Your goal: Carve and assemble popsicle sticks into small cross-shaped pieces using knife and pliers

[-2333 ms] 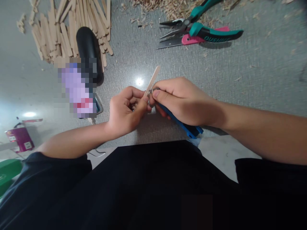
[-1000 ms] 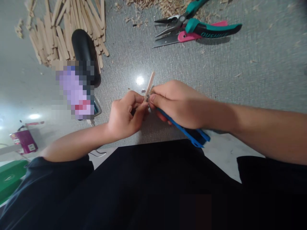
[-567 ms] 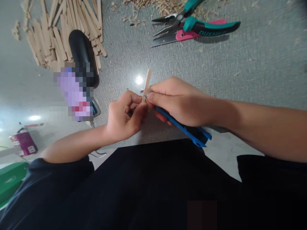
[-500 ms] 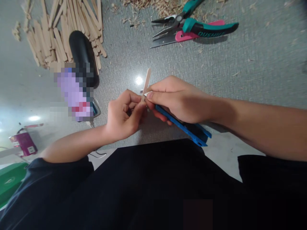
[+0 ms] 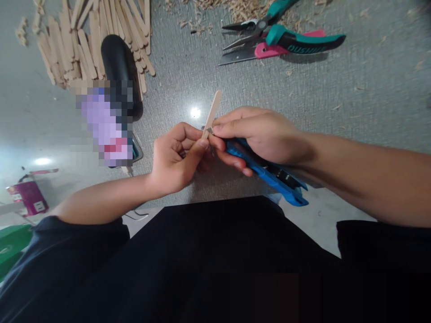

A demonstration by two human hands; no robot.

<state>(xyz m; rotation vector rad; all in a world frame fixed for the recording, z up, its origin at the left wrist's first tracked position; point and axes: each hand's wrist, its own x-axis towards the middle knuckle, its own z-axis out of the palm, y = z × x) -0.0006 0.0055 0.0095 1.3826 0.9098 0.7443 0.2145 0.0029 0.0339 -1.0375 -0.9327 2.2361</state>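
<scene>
My left hand (image 5: 178, 157) pinches the lower end of a pale wooden craft stick (image 5: 213, 109) between thumb and fingers; the stick points up and slightly right. In my right hand (image 5: 256, 134) is a blue-handled utility knife (image 5: 269, 172), its back end sticking out below the palm. A small part of its grey blade (image 5: 209, 130) meets the stick just above my left thumb. My right fingers hide most of the knife's front part.
Many craft sticks (image 5: 90, 54) lie heaped at upper left, beside a black rounded case (image 5: 117, 67) and a blurred purple object (image 5: 103, 121). Teal-handled pliers (image 5: 289, 40) rest over a pink-handled blade (image 5: 262, 51). Wood shavings (image 5: 232, 9) are scattered behind. A purple box (image 5: 32, 197) stands far left.
My right hand and the knife have shifted a little to the right, and the knife has turned so more of its black inside shows. The stick leans further right.
</scene>
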